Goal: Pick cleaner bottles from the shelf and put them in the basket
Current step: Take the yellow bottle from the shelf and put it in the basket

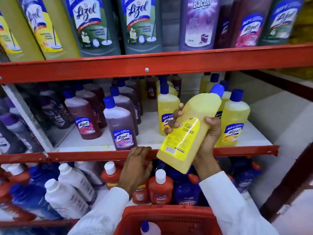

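Red metal shelf, three tiers, white boards, packed with cleaner bottles. Right hand clamped on yellow bottle, blue cap, tilted, back label showing, held off front edge of middle shelf. Left hand loosely curled, fingers resting on that edge. Red basket below, one blue-capped bottle inside.

On the top shelf you can read "Lizol" on the green bottles and "Bactin Floor Cleaner" on the purple bottle; lower down, "Bactin" on the near orange bottle.
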The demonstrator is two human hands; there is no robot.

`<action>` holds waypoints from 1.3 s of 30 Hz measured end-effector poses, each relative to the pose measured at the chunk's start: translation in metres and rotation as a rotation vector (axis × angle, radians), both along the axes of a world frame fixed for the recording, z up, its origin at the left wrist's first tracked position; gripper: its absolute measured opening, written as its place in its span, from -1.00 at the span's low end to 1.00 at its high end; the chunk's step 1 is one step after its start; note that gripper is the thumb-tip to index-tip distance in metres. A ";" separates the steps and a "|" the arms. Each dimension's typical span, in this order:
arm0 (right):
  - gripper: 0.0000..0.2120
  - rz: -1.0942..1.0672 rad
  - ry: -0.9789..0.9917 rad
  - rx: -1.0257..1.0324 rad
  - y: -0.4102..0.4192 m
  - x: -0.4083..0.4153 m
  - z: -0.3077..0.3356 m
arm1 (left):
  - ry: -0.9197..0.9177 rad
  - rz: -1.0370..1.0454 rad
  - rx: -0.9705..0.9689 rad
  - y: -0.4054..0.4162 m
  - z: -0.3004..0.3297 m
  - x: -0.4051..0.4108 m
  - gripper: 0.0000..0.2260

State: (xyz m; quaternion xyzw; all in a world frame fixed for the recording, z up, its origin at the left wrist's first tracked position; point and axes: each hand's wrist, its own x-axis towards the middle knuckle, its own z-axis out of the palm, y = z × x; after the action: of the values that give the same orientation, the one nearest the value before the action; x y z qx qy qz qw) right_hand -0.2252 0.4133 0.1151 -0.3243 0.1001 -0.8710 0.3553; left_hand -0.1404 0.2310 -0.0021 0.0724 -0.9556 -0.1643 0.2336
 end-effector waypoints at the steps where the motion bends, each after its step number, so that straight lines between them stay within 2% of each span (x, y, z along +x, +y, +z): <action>1: -0.23 0.073 -0.001 -0.032 0.000 0.002 -0.001 | 0.000 0.000 0.005 -0.001 0.000 0.000 -0.55; 5: -0.18 0.151 -0.008 -0.032 0.002 0.009 -0.004 | 0.015 -0.008 0.023 -0.001 0.000 0.002 -0.50; 7: -0.22 0.108 -0.006 0.014 0.007 0.014 -0.002 | 0.028 -0.020 0.025 -0.002 0.000 0.002 -0.50; 9: -0.29 -0.117 -0.027 0.169 0.008 0.020 0.001 | 0.047 -0.035 0.030 -0.002 -0.001 0.003 -0.51; 11: -0.40 -0.523 -0.053 0.437 0.005 0.027 0.002 | 0.076 -0.042 0.034 -0.001 -0.001 0.003 -0.51; 13: -0.32 -0.890 0.032 0.667 -0.001 0.032 -0.001 | 0.088 -0.040 0.033 0.000 0.000 0.004 -0.51; 15: -0.23 -1.061 0.168 0.772 -0.005 0.033 -0.008 | 0.083 -0.034 0.030 0.000 0.000 0.005 -0.49; 17: -0.18 -1.129 0.223 0.839 -0.005 0.035 -0.014 | 0.067 -0.031 0.031 0.000 0.002 0.006 -0.47; 21: -0.16 -1.095 0.246 0.864 -0.002 0.038 -0.019 | -0.035 -0.101 0.049 -0.005 0.015 0.009 -0.33; 24: -0.19 -1.014 0.218 0.868 0.004 0.041 -0.024 | -0.123 -0.216 0.180 -0.007 0.033 0.019 -0.20; 27: -0.17 -0.928 0.230 0.878 0.011 0.044 -0.031 | -0.154 -0.435 0.457 0.019 0.050 0.033 -0.28; 29: -0.24 -0.869 0.246 0.885 0.018 0.049 -0.040 | -0.148 -0.494 0.609 0.042 0.048 0.036 -0.42; 33: -0.40 -0.793 0.325 0.943 0.036 0.054 -0.071 | -0.106 -0.400 0.707 0.061 0.021 0.029 -0.55; 37: -0.48 -0.765 0.505 1.094 0.066 0.054 -0.117 | -0.202 -0.387 0.742 0.068 -0.030 0.035 -0.51; 39: -0.46 -0.748 0.584 1.197 0.078 0.056 -0.142 | -0.280 -0.359 0.740 0.073 -0.062 0.038 -0.48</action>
State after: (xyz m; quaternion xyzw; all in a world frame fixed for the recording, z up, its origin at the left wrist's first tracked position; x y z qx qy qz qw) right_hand -0.1696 0.4917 -0.0266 -0.2379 0.7481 -0.6094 0.1109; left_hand -0.1020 0.3036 -0.0641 0.0055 -0.8521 -0.5226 0.0278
